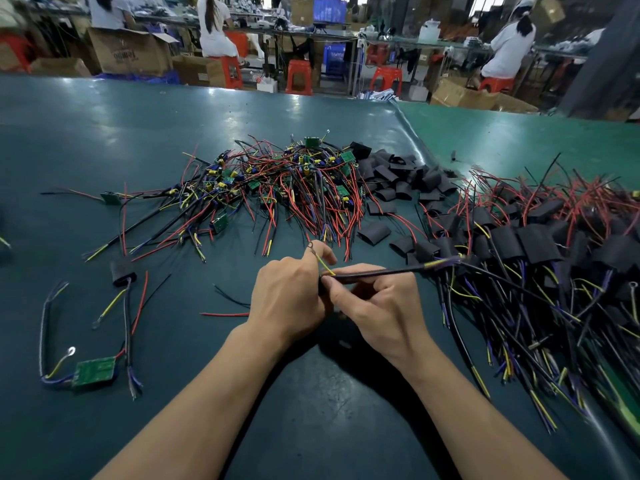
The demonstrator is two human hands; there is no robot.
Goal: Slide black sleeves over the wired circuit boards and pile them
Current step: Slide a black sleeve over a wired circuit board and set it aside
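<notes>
My left hand (289,296) and my right hand (375,306) meet at the table's middle, both curled round one wired board assembly. Its black cable (381,271) runs out to the right from my right fingers, and a yellow ring-terminal wire (320,259) sticks up past my left fingers. The board itself is hidden inside my hands. A heap of bare green boards with red and black wires (277,181) lies beyond. Loose black sleeves (398,181) lie right of it. The pile of sleeved boards (540,258) fills the right side.
One bare green board with wires (93,370) lies at the near left, a sleeved one (122,271) above it, another board (110,198) farther back. Loose red and black wires (225,308) lie left of my hands. People sit at benches beyond the green table (104,116).
</notes>
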